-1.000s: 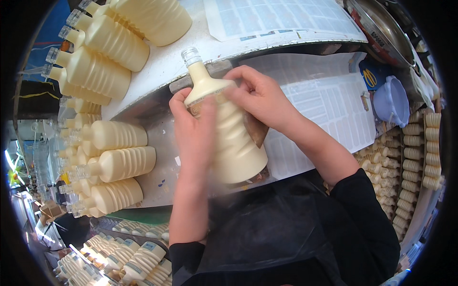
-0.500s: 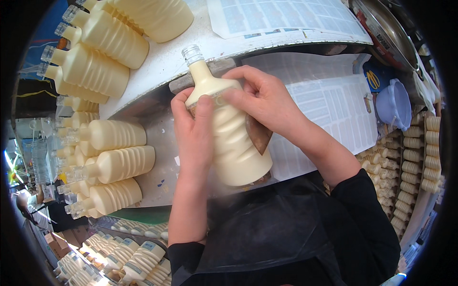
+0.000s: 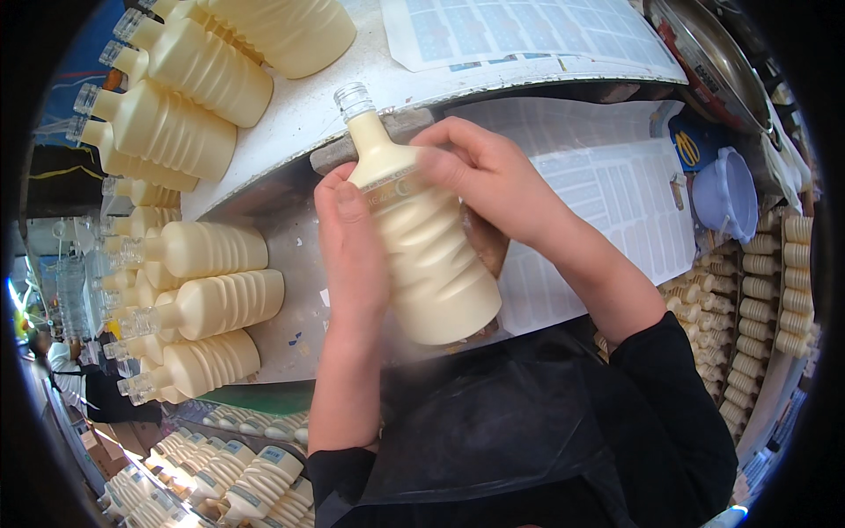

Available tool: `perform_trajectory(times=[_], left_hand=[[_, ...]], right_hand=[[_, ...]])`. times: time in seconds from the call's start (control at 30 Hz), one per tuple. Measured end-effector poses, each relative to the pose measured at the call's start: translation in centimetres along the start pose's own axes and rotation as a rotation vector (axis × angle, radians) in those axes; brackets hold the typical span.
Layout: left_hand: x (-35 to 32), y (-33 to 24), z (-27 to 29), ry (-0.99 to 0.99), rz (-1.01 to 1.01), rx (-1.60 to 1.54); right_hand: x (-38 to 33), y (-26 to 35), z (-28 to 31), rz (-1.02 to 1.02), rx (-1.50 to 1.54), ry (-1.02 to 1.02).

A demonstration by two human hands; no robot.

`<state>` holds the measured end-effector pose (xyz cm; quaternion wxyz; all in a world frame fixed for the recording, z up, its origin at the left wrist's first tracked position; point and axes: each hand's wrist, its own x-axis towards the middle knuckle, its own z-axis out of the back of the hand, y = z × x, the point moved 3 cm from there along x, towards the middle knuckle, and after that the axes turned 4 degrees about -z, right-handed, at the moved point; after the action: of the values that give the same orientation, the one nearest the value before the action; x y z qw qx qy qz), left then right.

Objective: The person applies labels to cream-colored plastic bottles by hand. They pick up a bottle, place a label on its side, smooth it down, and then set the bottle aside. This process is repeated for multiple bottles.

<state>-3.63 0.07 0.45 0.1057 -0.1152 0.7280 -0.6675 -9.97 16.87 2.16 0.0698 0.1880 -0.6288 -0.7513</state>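
A ribbed cream-coloured plastic bottle [image 3: 422, 238] with a clear screw cap is held tilted, neck pointing away from me, above a metal work surface [image 3: 282, 290]. My left hand [image 3: 352, 246] grips its left side, thumb pressed near the shoulder. My right hand [image 3: 493, 176] wraps the upper right side, fingers over a thin clear label band around the bottle's shoulder. Both forearms come in from below; the right one wears a black sleeve.
Several identical cream bottles [image 3: 211, 304] lie on their sides to the left and more [image 3: 176, 123] at the upper left. Label sheets [image 3: 607, 220] lie to the right and another sheet [image 3: 528, 35] at the top. A lilac plastic container [image 3: 726, 194] and rows of bottles [image 3: 757, 308] stand at right.
The bottle has shifted slightly in my hands and my right fingers have moved along its shoulder. Everything around it stays put.
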Motion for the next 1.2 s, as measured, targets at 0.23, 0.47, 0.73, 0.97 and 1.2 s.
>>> perform_trajectory(times=[0.23, 0.47, 0.73, 0.97, 1.2], left_hand=[[-0.1, -0.7, -0.5, 0.028, 0.017, 0.109], [0.2, -0.9, -0.3, 0.004, 0.075, 0.148], [0.3, -0.6, -0.3, 0.003, 0.063, 0.197], [0.3, -0.6, -0.1, -0.003, 0.039, 0.229], [0.0, -0.8, -0.5, -0.010, 0.006, 0.209]], right_hand=[[0.1, -0.1, 0.1, 0.038, -0.178, 0.008], [0.2, -1.0, -0.6, 0.022, 0.133, 0.020], [0.3, -1.3, -0.6, 0.031, 0.115, 0.022], [0.7, -1.5, -0.4, 0.051, 0.244, 0.055], [0.7, -1.9, -0.7, 0.055, 0.295, 0.081]])
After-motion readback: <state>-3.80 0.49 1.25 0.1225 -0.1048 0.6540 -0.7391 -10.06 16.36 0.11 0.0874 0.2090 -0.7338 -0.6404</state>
